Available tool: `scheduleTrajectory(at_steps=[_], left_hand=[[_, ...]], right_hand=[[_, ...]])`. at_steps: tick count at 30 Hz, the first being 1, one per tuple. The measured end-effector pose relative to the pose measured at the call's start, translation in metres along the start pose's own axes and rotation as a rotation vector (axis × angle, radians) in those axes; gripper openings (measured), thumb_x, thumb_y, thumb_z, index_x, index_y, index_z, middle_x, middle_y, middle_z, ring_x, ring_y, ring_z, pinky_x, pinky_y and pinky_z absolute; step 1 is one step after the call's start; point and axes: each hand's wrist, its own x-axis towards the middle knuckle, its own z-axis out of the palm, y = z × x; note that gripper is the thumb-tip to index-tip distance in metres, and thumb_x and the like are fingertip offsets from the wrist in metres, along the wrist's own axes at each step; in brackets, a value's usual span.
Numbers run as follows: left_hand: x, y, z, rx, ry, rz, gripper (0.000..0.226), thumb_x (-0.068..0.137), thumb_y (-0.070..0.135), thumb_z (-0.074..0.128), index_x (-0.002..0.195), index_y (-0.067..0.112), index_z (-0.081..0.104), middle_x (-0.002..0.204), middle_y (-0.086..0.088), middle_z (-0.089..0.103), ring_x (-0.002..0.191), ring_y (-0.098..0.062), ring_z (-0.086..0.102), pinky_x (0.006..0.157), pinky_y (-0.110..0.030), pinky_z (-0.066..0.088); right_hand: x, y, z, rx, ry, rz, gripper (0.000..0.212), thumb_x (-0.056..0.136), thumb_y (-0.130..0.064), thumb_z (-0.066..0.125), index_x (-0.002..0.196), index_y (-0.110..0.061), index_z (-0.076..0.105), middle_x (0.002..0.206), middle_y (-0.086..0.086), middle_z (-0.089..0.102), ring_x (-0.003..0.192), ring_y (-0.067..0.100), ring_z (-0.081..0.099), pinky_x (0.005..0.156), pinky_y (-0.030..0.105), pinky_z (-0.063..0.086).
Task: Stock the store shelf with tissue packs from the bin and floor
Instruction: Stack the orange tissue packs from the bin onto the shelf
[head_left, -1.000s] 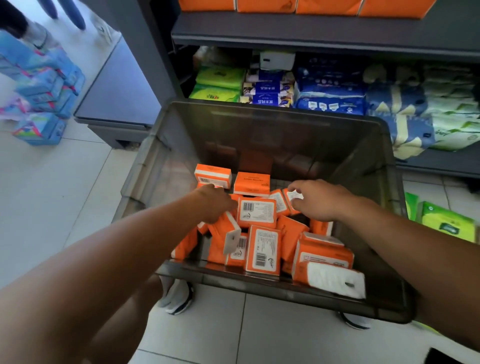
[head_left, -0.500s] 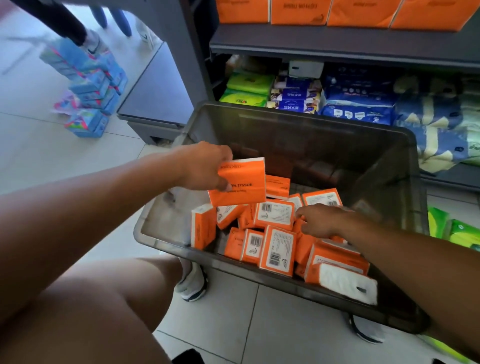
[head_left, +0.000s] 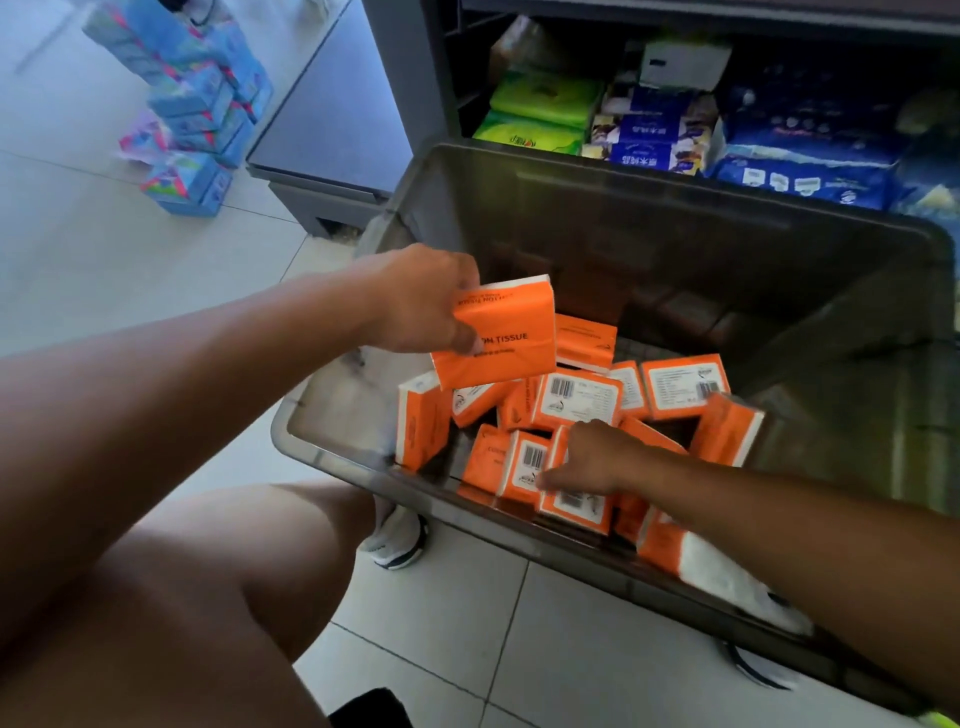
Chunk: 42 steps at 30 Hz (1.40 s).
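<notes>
A dark translucent bin (head_left: 675, 218) stands on the tiled floor before the shelf, with several orange tissue packs (head_left: 576, 400) lying jumbled in its bottom. My left hand (head_left: 421, 296) holds one orange tissue pack (head_left: 498, 332) up above the bin's left side, thumb across its front. My right hand (head_left: 597, 457) reaches down into the pile, its fingers spread on a pack (head_left: 571, 501) near the bin's near wall; whether it grips that pack I cannot tell. The lower shelf (head_left: 649, 119) behind the bin holds green, blue and white tissue packages.
A stack of blue tissue boxes (head_left: 197, 114) stands on the floor at the far left. A grey low platform (head_left: 332, 130) sits left of the shelf post. My bare knee (head_left: 218, 587) and shoes (head_left: 395, 540) are beside and under the bin's near edge.
My left hand lifted one orange pack out of the pile and holds it above the bin. My right hand slid nearer, onto packs by the near wall.
</notes>
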Motion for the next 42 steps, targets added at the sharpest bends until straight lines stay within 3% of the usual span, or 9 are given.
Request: scheduleTrajectory(at_steps=[2,4,7,12,16,22,30,36,42], left_hand=[[0.000,0.000,0.001,-0.001,-0.005,-0.002,0.055,0.082,0.050,0.071,0.126,0.023,0.049,0.107,0.003,0.060,0.094,-0.020,0.058,0.080,-0.036,0.051],[0.000,0.000,0.001,-0.001,-0.002,-0.001,0.057,0.082,0.050,0.071,0.127,0.023,0.049,0.108,0.002,0.060,0.095,-0.020,0.059,0.084,-0.038,0.053],[0.000,-0.002,0.001,0.011,0.007,0.002,0.056,0.082,0.050,0.071,0.127,0.024,0.049,0.105,0.004,0.058,0.095,-0.020,0.058,0.082,-0.037,0.052],[0.000,-0.006,0.003,0.027,0.011,-0.001,0.056,0.082,0.050,0.070,0.126,0.024,0.049,0.103,0.004,0.058,0.093,-0.020,0.058,0.079,-0.035,0.051],[0.000,-0.011,0.002,0.018,0.016,0.000,0.055,0.083,0.047,0.071,0.127,0.021,0.049,0.103,0.003,0.058,0.092,-0.019,0.058,0.074,-0.031,0.046],[-0.006,-0.016,-0.008,0.030,0.073,-0.021,0.058,0.083,0.048,0.071,0.129,0.020,0.050,0.105,0.001,0.058,0.093,-0.021,0.056,0.077,-0.034,0.049],[-0.018,-0.017,-0.027,-0.005,0.192,-0.065,0.057,0.081,0.050,0.072,0.125,0.022,0.051,0.109,-0.001,0.062,0.093,-0.024,0.058,0.079,-0.037,0.051],[-0.033,-0.015,-0.038,-0.085,0.269,-0.102,0.054,0.082,0.046,0.072,0.126,0.022,0.051,0.113,-0.004,0.061,0.099,-0.026,0.058,0.087,-0.041,0.052],[-0.044,-0.024,-0.048,-0.256,0.360,-0.126,0.054,0.084,0.044,0.070,0.128,0.023,0.048,0.118,-0.006,0.059,0.100,-0.025,0.054,0.090,-0.042,0.048]], right_hand=[[0.000,-0.005,0.004,0.029,-0.037,0.013,0.083,0.079,-0.070,0.064,0.133,-0.009,0.050,0.132,0.013,0.055,0.108,0.021,0.055,0.082,0.027,0.046],[0.005,-0.008,0.014,0.051,-0.093,0.052,0.119,0.072,-0.077,0.066,0.155,-0.009,0.014,0.159,0.019,0.019,0.141,0.033,0.031,0.108,0.035,0.035],[0.015,-0.006,0.027,0.055,-0.118,0.121,0.144,0.061,-0.080,0.071,0.156,-0.012,-0.013,0.163,0.018,-0.013,0.150,0.038,0.010,0.118,0.044,0.026],[0.015,-0.006,0.026,0.068,0.007,0.144,0.124,0.068,-0.054,0.082,0.154,-0.006,0.008,0.153,0.017,0.023,0.128,0.028,0.047,0.091,0.030,0.049],[0.006,-0.001,0.011,0.035,0.056,0.069,0.064,0.075,-0.043,0.079,0.125,-0.014,0.050,0.117,0.005,0.060,0.092,0.016,0.057,0.065,0.024,0.045],[-0.020,0.005,-0.009,-0.097,0.133,0.083,0.050,0.081,-0.039,0.074,0.119,-0.014,0.054,0.115,0.006,0.062,0.099,0.021,0.061,0.077,0.031,0.053],[-0.070,0.003,-0.064,0.093,0.284,0.087,0.023,0.080,-0.038,0.072,0.078,-0.022,0.057,0.080,-0.005,0.059,0.078,0.017,0.057,0.058,0.025,0.043],[-0.114,-0.001,-0.115,0.392,0.430,0.080,0.027,0.074,-0.022,0.073,0.101,-0.018,0.068,0.086,0.003,0.069,0.070,0.016,0.063,0.059,0.030,0.052],[-0.165,0.004,-0.163,0.634,0.547,-0.014,0.034,0.081,-0.017,0.070,0.112,-0.025,0.056,0.104,0.005,0.068,0.094,0.025,0.069,0.080,0.045,0.059]])
